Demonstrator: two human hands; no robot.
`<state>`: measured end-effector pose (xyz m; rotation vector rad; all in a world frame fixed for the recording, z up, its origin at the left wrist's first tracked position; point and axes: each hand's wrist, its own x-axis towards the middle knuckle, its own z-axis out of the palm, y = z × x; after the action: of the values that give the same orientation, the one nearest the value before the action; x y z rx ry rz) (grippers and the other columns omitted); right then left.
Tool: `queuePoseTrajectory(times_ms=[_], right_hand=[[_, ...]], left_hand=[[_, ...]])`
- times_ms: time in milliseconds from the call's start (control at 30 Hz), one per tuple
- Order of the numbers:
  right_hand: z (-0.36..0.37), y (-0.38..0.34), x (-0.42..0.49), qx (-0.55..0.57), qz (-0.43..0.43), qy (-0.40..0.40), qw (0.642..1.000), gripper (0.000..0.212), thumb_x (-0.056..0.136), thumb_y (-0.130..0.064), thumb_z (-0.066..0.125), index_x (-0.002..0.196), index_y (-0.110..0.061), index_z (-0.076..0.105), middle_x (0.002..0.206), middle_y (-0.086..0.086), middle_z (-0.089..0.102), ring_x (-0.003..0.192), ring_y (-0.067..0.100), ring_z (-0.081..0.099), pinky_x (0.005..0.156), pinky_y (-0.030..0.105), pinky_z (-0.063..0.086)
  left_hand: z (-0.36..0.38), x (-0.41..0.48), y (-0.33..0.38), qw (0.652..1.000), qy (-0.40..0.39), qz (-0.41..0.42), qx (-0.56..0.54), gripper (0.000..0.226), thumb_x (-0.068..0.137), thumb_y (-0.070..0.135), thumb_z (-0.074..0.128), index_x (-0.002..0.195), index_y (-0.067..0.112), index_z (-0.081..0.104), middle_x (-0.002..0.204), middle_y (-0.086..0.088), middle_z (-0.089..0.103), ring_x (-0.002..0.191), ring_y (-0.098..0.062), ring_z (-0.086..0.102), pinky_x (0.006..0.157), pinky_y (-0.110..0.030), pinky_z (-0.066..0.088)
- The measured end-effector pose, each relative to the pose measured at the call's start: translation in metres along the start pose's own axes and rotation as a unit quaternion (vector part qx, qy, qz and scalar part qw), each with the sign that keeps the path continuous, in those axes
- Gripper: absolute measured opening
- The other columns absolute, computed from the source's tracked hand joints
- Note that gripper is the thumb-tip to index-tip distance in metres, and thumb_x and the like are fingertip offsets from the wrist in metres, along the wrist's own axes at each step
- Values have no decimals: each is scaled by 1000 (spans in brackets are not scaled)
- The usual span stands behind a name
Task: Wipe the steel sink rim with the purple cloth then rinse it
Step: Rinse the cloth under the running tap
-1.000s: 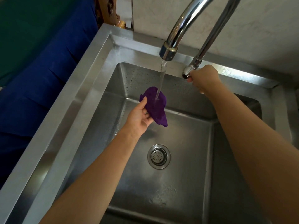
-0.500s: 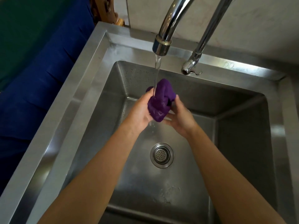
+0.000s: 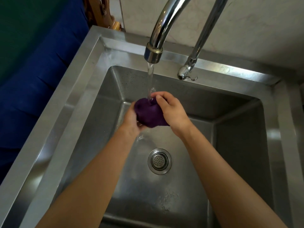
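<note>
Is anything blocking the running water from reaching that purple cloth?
Nothing visible does. The stream from the curved steel tap lands on the bunched purple cloth, which the left hand and right hand hold together over the steel sink.

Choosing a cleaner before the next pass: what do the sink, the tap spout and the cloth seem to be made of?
Sink: stainless steel, it seems, brushed; dull grey sheen, blurred reflections, folded rim.
Tap spout: polished, probably chromed metal; sharp mirror-like highlights.
Purple cloth: soft fabric, matte; crumples into a wad under the water. Fibre too fine to tell.
</note>
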<state>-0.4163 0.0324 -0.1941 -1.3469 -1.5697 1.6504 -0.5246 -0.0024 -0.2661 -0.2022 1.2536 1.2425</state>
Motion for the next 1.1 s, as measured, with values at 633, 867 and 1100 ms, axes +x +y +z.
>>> queuePoseTrajectory(times_ms=[633, 867, 1100], right_hand=[[-29, 36, 14, 7, 45, -23, 999, 61, 85, -19, 66, 138, -24, 38, 121, -4, 51, 109, 13, 54, 97, 32, 48], [-18, 34, 15, -43, 47, 4, 998, 28, 94, -21, 48, 122, -19, 51, 107, 2, 58, 98, 18, 56, 88, 37, 50], [28, 22, -6, -313, -102, 67, 942, 31, 87, -49, 53, 96, -19, 55, 99, 7, 57, 82, 28, 59, 72, 36, 48]], left_hand=[[7, -4, 3, 995, -43, 49, 72, 9, 89, 25, 59, 87, 22, 67, 82, -1, 72, 68, -15, 70, 56, -29, 55], [18, -9, 7, 979, 22, 166, 113, 29, 95, 40, 46, 82, 23, 66, 73, 2, 69, 64, -13, 66, 50, -24, 52], [17, 6, -13, 992, -5, 124, -10, 42, 98, 36, 40, 64, 17, 56, 53, 3, 60, 52, -12, 60, 48, -21, 49]])
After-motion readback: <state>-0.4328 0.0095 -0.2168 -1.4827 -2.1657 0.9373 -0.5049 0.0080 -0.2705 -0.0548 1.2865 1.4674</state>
